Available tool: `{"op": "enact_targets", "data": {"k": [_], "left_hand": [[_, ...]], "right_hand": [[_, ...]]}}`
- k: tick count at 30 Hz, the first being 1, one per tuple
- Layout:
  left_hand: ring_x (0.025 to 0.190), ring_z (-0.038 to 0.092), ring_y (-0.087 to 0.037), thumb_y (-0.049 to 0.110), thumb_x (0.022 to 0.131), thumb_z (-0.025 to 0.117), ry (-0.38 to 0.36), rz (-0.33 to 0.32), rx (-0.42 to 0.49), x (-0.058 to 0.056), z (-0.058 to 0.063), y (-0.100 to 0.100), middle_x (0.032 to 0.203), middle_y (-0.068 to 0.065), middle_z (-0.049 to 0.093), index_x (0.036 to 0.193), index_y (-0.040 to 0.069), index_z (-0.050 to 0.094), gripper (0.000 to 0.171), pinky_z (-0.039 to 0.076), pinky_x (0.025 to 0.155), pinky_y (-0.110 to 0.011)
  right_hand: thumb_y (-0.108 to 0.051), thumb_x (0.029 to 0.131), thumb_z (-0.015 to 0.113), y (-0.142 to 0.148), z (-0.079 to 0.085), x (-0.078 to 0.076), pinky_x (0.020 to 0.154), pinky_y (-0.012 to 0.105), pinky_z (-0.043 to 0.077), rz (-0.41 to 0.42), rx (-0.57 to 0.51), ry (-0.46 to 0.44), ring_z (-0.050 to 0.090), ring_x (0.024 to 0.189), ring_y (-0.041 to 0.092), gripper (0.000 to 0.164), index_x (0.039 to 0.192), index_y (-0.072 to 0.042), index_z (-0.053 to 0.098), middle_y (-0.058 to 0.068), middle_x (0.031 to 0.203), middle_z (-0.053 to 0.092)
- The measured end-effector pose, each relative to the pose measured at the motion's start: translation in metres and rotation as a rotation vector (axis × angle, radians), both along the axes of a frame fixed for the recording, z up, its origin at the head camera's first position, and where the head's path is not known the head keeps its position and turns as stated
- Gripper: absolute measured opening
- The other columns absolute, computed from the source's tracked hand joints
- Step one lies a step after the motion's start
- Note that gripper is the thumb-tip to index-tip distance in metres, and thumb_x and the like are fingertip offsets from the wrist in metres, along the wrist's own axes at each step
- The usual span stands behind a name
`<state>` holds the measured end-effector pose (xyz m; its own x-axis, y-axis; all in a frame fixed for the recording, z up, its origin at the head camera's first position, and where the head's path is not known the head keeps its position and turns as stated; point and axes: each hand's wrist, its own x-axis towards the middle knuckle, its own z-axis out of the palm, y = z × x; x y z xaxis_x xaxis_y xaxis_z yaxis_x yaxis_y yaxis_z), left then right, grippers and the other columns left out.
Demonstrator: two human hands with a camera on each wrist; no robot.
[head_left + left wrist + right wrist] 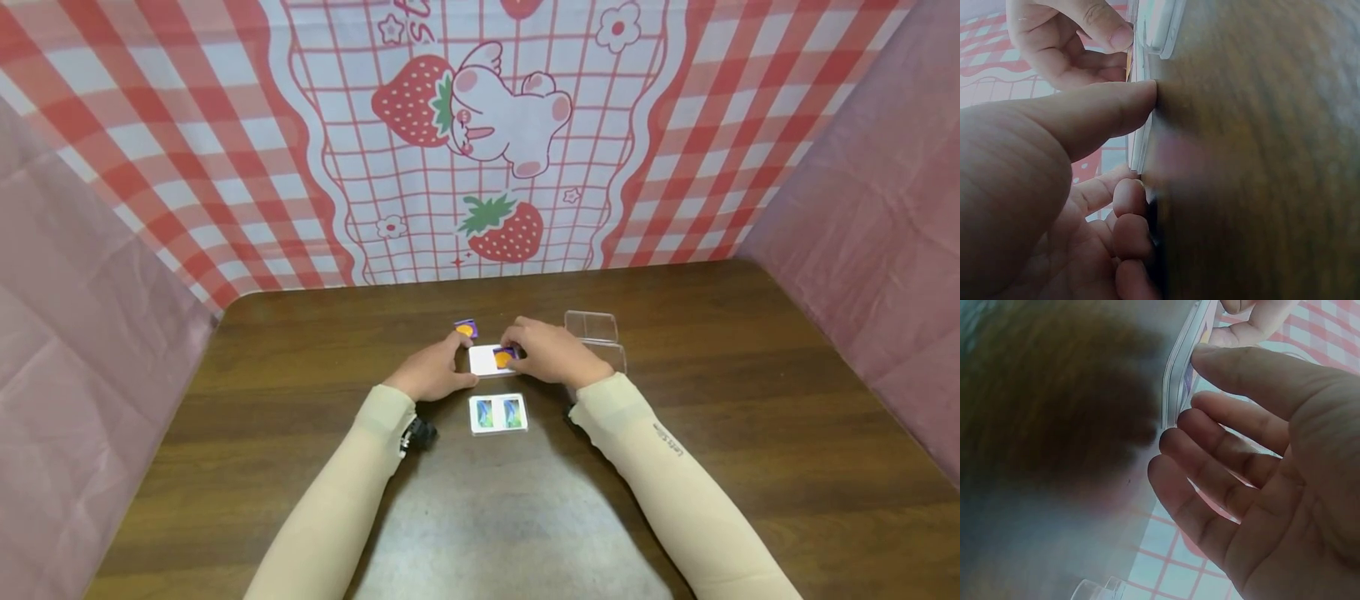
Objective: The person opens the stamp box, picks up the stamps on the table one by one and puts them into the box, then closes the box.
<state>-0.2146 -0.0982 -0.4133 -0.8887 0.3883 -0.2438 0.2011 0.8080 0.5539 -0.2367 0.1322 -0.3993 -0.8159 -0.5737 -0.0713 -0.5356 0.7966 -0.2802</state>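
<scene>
In the head view a flat white rectangular case (482,361) lies on the table between the two hands. On its right half is a small purple picture piece (503,358) with an orange round shape. My left hand (435,368) grips the left end of the case, thumb at the near side and fingers at the far side; the left wrist view shows the thumb (1116,109) against its edge. My right hand (551,350) pinches the picture piece between thumb and fingers. In the right wrist view the thumb (1235,369) is right at the piece, other fingers loosely bent.
Another picture piece (466,329), purple and orange, lies just beyond the left fingers. Nearer the body is a clear-edged case (498,414) with two blue-green pictures. Clear plastic covers (591,326) lie to the right, partly behind the right hand. A checked strawberry cloth (480,208) hangs behind the table.
</scene>
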Motion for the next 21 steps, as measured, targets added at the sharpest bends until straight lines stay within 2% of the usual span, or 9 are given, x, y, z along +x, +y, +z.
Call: {"op": "enact_targets", "data": {"k": [6,13,21], "left_hand": [[0.11,0.062,-0.026,0.04,0.098,0.07,-0.003,0.004,0.008,0.0011,0.0008,0.0007,0.125,-0.013,0.065,0.149,0.016,0.044,0.062,0.048,0.1,-0.051],[0.101,0.062,-0.024,0.04,0.098,0.071,-0.008,0.008,0.009,0.0013,-0.0004,0.0003,0.11,-0.008,0.065,0.15,0.016,0.044,0.063,0.049,0.095,-0.049],[0.103,0.061,-0.024,0.041,0.098,0.071,0.006,-0.002,0.007,-0.0003,-0.0014,0.0,0.113,-0.009,0.066,0.15,0.016,0.044,0.064,0.049,0.096,-0.049]], "right_hand": [[-0.025,0.097,0.076,0.0001,0.0016,0.0009,0.086,0.039,0.056,0.019,-0.008,0.0,0.065,0.094,0.018,0.033,0.125,-0.009,0.073,0.006,0.113,0.065],[-0.027,0.096,0.076,-0.0001,0.0009,0.0007,0.087,0.04,0.056,0.012,0.005,0.004,0.066,0.097,0.019,0.034,0.125,-0.009,0.074,0.005,0.114,0.065],[-0.029,0.096,0.076,0.0005,0.0008,0.0001,0.087,0.041,0.056,-0.012,0.019,0.008,0.065,0.097,0.019,0.035,0.124,-0.009,0.074,0.005,0.113,0.065]]}}
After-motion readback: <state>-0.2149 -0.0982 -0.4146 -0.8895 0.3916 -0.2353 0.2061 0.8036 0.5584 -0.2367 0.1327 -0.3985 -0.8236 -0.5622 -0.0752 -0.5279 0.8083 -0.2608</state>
